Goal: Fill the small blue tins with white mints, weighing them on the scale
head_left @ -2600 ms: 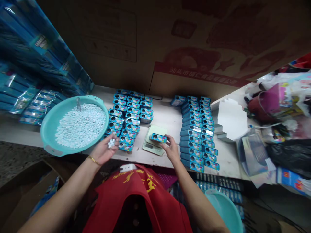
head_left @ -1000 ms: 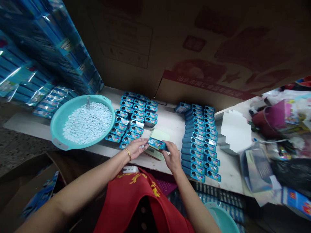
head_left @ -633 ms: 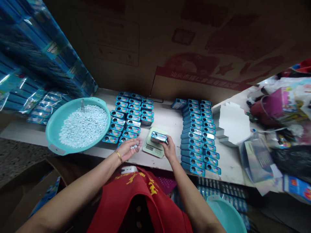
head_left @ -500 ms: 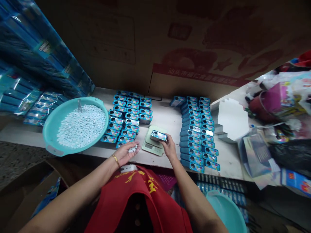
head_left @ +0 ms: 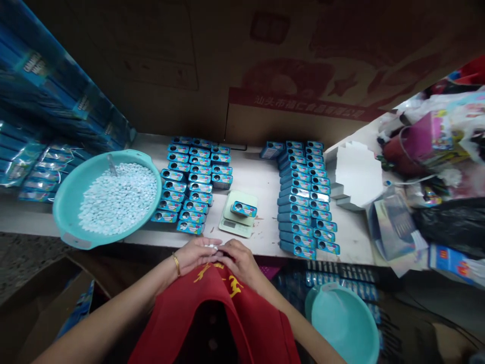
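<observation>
Just off the table's front edge, my left hand (head_left: 194, 254) is cupped around several small white candies (head_left: 212, 246). My right hand (head_left: 238, 257) meets it there, fingertips pressed together against the candies; what they pinch is hidden. Above both hands a small pale digital scale (head_left: 235, 227) lies on the table, and one blue tin (head_left: 243, 209) with a round hole in its top rests on it. At the left stands a turquoise basin (head_left: 64, 202), heaped with the same kind of white candies (head_left: 117, 197); a clear scoop-like handle (head_left: 112, 165) sticks up from them.
Rows of blue tins fill the table left (head_left: 190, 205) and right (head_left: 295, 208) of the scale. A large cardboard box (head_left: 170, 76) walls off the back. Wrapped blue packs (head_left: 56, 76) are stacked far left. A white carton piece (head_left: 358, 174) lies right; another turquoise basin (head_left: 343, 323) sits below.
My right hand has let go of the blue tin, which now rests on the scale, and has come down to my left hand. My left hand has moved slightly toward my body.
</observation>
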{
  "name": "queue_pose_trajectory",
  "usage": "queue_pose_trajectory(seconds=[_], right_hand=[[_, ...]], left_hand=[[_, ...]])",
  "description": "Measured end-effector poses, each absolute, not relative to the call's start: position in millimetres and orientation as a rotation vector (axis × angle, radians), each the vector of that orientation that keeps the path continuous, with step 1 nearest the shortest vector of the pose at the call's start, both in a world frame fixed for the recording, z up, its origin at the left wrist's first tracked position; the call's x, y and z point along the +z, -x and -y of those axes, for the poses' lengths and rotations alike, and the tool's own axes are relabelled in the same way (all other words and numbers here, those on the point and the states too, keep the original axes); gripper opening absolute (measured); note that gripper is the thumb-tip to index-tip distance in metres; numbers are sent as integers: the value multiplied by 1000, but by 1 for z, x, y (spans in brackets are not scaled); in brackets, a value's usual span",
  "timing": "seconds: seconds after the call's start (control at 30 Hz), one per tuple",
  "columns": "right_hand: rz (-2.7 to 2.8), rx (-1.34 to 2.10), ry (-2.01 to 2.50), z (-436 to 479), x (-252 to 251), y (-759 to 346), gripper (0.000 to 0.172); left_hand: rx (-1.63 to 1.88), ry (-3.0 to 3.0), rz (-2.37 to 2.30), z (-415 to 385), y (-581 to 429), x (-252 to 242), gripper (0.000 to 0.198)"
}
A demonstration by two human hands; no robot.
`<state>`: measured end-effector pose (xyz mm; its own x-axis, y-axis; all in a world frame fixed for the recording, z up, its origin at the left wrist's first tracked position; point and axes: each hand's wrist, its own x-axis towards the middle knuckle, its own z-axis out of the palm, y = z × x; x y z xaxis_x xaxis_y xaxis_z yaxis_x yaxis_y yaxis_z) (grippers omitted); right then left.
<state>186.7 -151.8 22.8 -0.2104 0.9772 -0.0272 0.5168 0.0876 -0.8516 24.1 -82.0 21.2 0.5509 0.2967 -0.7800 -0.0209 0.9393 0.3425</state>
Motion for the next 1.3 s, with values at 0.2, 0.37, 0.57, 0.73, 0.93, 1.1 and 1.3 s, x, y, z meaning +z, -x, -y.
queue_pose_trajectory(seconds=[0.2,0.37,0.57,0.73,0.93,1.1,1.3], right_hand=[[1964,1019,1571,142,29,-186,20],[1912,1060,1588,140,30,-185,11],[1895,1062,1556,144,29,-182,12],[1762,779,1599,137,32,-204,23],[1676,441,1900,95,14,-256,50],[1783,527,1906,81,-5,-262,37],[1645,414,1839,81,8,-266,33]], left_hand=[[121,-416,-868,82,-26,29,40],[103,-447,-826,83,-24,32,35],[87,-425,-838,83,-24,30,33],[157,-393,-923,81,-20,23,26],[321,-327,-1070,72,0,23,21],[308,-308,-1115,71,-17,10,25],[407,-483,-1255,54,-77,-36,34]])
